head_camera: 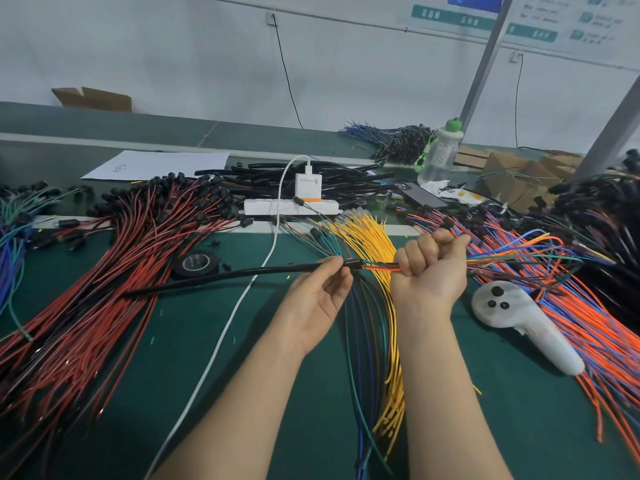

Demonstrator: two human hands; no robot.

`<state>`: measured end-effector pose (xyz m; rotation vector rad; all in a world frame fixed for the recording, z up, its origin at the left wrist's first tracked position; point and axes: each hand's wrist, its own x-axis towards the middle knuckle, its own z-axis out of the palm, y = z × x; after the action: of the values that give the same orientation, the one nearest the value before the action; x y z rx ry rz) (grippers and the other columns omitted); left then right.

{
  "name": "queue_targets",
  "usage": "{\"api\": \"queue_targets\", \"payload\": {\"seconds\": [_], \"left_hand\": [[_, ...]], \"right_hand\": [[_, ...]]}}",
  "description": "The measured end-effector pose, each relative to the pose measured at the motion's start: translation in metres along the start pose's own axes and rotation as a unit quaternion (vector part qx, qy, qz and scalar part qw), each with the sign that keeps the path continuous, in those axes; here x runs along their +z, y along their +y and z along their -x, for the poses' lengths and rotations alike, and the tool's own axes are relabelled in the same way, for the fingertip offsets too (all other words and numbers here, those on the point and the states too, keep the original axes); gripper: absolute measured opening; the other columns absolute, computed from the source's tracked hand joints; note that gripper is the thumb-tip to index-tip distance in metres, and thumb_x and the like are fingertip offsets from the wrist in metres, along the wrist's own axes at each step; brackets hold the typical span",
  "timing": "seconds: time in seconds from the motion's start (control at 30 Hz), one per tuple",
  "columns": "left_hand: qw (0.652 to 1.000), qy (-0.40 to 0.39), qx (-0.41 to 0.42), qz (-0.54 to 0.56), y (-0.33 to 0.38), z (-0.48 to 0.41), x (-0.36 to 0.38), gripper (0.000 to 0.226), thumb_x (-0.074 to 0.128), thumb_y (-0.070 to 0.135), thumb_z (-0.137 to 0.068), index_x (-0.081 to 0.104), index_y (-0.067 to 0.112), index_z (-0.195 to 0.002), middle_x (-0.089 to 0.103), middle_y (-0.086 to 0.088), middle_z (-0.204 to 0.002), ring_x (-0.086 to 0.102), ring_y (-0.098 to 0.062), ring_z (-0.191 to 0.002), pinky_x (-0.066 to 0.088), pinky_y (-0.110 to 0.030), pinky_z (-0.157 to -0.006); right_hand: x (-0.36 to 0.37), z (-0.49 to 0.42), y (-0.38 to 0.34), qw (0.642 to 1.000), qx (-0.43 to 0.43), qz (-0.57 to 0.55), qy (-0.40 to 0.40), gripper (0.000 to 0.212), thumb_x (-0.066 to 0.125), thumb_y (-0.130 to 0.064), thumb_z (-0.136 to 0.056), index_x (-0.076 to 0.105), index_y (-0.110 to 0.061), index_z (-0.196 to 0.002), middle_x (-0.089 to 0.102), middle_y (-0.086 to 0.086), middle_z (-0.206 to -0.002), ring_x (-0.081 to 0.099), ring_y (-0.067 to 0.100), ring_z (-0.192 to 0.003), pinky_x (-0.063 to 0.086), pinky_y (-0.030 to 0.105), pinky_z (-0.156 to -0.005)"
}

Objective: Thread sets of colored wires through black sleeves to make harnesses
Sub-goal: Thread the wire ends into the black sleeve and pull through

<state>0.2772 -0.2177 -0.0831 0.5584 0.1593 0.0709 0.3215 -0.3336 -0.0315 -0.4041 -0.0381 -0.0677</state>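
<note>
- While the left hand (311,299) pinches the black sleeve (225,277) at frame centre, a slack pinch could let it slip.
- The right hand (429,271), fisted round the colored wires (502,259), may buckle strands at the sleeve's mouth.

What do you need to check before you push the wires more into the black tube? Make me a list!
1. Left hand pinches the black sleeve near its mouth: ok.
2. Right hand grips the wire bundle close to that mouth: ok.
3. Every wire of the bundle is inside the mouth: cannot tell, the fingers hide it.
4. Sleeve shows no sharp kink: ok.
5. Sleeve's far end is free: cannot tell, it lies on the red wires.
6. Bundle's loose tails are clear of the orange and blue pile: not ok, they spread over it.
</note>
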Motion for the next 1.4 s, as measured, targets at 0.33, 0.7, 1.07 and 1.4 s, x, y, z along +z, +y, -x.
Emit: {"api": "queue_targets", "payload": {"seconds": [0.33,0.7,1.07,1.4], "left_hand": [[1.000,-0.009,0.007,0.001,-0.0006,0.0003,0.0015,0.006,0.063,0.005,-0.080,0.063,0.005,-0.086,0.067,-0.006,-0.075,0.066,-0.009,-0.063,0.055,-0.018,-0.060],[0.997,-0.032,-0.019,-0.071,-0.0039,0.0044,0.0035,0.005,0.058,0.003,-0.089,0.062,0.004,-0.091,0.070,-0.007,-0.080,0.069,-0.011,-0.071,0.055,-0.016,-0.063],[1.000,-0.021,-0.010,0.005,-0.0031,0.0027,0.0036,0.028,0.067,0.008,-0.071,0.061,-0.001,-0.096,0.070,-0.010,-0.083,0.069,-0.012,-0.073,0.055,-0.014,-0.061],[1.000,-0.020,0.006,0.019,-0.0037,0.0005,0.0023,0.030,0.066,0.008,-0.074,0.060,-0.002,-0.101,0.071,-0.010,-0.085,0.070,-0.011,-0.073,0.054,-0.014,-0.062]], "right_hand": [[0.0013,0.0020,-0.0006,1.000,-0.008,0.013,0.006,0.048,0.028,-0.041,-0.104,0.043,-0.015,-0.067,0.021,-0.007,-0.043,0.014,0.006,-0.033,0.010,0.021,-0.037],[0.0001,-0.0004,-0.0023,1.000,-0.012,0.009,0.006,0.048,0.027,-0.040,-0.105,0.043,-0.015,-0.067,0.021,-0.007,-0.043,0.015,0.006,-0.033,0.009,0.020,-0.038],[0.0023,0.0029,-0.0037,1.000,-0.017,-0.001,-0.005,0.047,0.026,-0.039,-0.105,0.043,-0.015,-0.068,0.023,-0.007,-0.043,0.016,0.006,-0.033,0.010,0.020,-0.037],[0.0056,0.0047,-0.0049,1.000,-0.020,0.016,-0.018,0.047,0.027,-0.041,-0.104,0.042,-0.015,-0.068,0.021,-0.007,-0.042,0.014,0.006,-0.032,0.010,0.020,-0.037]]}}
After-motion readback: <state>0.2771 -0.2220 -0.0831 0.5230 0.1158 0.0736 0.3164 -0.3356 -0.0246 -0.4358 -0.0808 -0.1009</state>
